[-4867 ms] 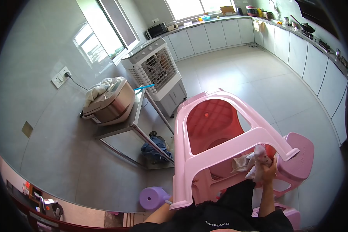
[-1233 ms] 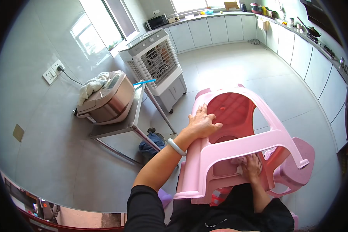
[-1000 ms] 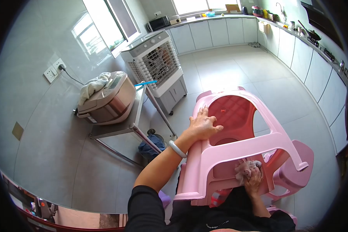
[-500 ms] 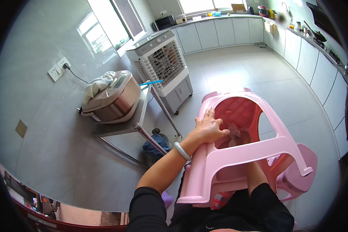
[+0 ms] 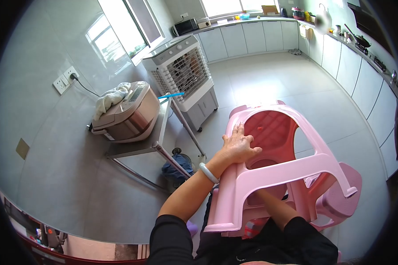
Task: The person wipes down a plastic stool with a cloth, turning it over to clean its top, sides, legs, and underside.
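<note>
A pink plastic stool (image 5: 287, 170) lies tilted in front of my body, its open frame facing up toward me. Its inside shows a red panel (image 5: 269, 128). My left hand (image 5: 241, 145) rests on the left side of the frame, fingers stretched out and thumb apart. A pale bangle circles that wrist. My right forearm (image 5: 278, 210) reaches in through the lower opening; the frame hides the right hand, so I cannot see what it touches. At the lower right, another pink plastic piece (image 5: 344, 194) sits against the stool.
To the left, a rice cooker (image 5: 128, 117) with a cloth (image 5: 112, 97) on top stands on a metal stand (image 5: 163, 128). Behind it is an air cooler (image 5: 181, 75). White cabinets (image 5: 252, 37) run along the back and right walls. A blue bundle (image 5: 177, 167) lies under the stand.
My right hand, partly visible inside the stool before, has drawn back toward me and is now hidden behind the frame. My left hand stays in place. The view has shifted slightly.
</note>
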Action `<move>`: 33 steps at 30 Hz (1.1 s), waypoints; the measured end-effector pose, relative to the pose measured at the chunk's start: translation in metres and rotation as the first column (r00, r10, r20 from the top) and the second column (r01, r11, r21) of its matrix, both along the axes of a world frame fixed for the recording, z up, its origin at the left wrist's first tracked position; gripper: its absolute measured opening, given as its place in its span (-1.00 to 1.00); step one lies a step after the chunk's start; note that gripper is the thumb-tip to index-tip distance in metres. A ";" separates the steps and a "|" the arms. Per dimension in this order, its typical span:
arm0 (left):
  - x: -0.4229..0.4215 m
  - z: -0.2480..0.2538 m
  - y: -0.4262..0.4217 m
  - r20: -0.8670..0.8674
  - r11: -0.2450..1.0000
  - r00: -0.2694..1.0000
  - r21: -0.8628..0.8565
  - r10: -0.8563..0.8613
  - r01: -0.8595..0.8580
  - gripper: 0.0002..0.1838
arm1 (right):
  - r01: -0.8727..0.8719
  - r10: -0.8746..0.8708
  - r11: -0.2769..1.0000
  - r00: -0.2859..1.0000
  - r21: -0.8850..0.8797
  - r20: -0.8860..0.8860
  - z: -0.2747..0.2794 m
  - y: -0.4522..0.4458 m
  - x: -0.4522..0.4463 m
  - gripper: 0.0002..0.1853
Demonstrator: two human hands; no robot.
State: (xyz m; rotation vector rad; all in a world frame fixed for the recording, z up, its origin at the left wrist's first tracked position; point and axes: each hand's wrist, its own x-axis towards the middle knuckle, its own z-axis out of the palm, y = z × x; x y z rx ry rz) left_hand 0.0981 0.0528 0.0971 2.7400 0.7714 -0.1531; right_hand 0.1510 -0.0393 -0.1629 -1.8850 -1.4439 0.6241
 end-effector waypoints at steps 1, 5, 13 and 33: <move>0.000 0.000 0.000 0.002 1.000 1.000 -0.003 0.002 -0.002 -0.35 | -0.022 0.021 0.999 0.999 -0.034 -0.025 0.011 -0.020 -0.007 -0.46; -0.001 0.001 -0.001 0.008 1.000 1.000 -0.008 0.013 -0.013 -0.36 | -0.154 0.162 0.985 0.981 -0.083 0.103 -0.036 -0.048 -0.029 -0.46; -0.002 0.001 -0.001 0.011 1.000 1.000 -0.018 0.025 -0.025 -0.38 | -0.491 0.450 0.870 0.831 0.048 0.328 -0.027 -0.133 -0.071 -0.54; -0.002 0.001 0.000 0.049 0.999 0.999 -0.046 0.017 -0.014 -0.36 | 0.404 -0.438 0.898 0.788 0.174 0.432 0.023 -0.234 0.053 -0.68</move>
